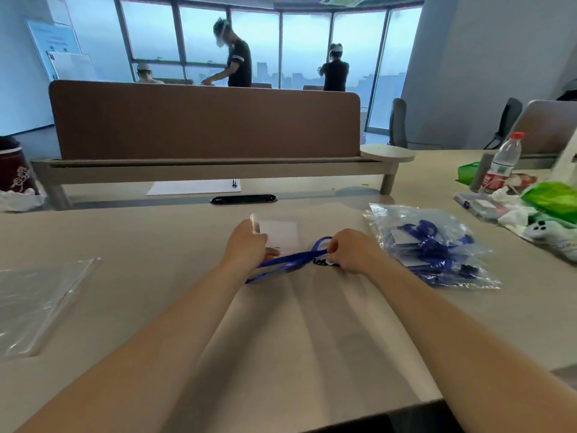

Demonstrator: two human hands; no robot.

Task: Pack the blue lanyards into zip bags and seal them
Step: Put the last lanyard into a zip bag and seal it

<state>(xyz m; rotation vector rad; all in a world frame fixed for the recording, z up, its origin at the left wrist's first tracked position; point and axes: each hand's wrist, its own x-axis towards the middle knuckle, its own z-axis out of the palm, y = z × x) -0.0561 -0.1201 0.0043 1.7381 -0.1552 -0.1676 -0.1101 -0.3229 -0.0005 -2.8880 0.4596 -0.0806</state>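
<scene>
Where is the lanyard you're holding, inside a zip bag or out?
Out. The blue lanyard is stretched over the table between the left hand and right hand; the flat zip bag lies apart at the left.

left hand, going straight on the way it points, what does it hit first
The left hand grips the clear badge holder, so that first; beyond, likely table until the desk divider.

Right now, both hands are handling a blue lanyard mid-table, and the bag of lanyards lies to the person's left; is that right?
Not quite: the bag of lanyards lies to the person's right, as the head view shows. The left hand and right hand do handle the blue lanyard.
</scene>
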